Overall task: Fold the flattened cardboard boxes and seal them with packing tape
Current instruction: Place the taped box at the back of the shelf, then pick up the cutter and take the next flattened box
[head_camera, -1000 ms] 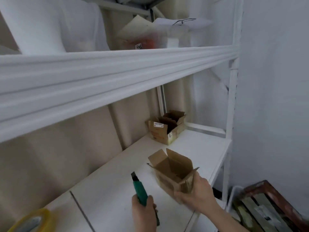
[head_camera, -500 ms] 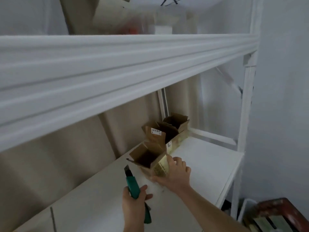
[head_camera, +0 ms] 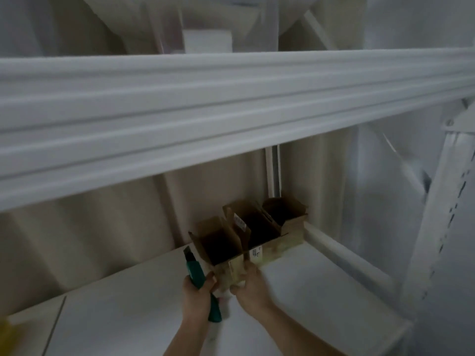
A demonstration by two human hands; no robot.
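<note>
A small open-topped cardboard box (head_camera: 218, 242) stands on the white shelf (head_camera: 308, 291), pressed against two more open boxes (head_camera: 259, 227) at the back by the wall. My right hand (head_camera: 250, 283) grips the near lower corner of the small box. My left hand (head_camera: 198, 291) grips a green utility knife (head_camera: 199, 274) just left of that box, its tip pointing up and away. The boxes' top flaps stand open. A sliver of yellow tape roll (head_camera: 5, 337) shows at the left edge.
A thick white shelf beam (head_camera: 231, 111) crosses the view overhead, close above the boxes. A white upright post (head_camera: 442, 240) stands at the right. Beige wall panels run behind the shelf. Blurred items sit on the upper shelf.
My right hand carried the small box away from the shelf's front edge and set it against the two boxes at the back. The left hand followed with the knife.
</note>
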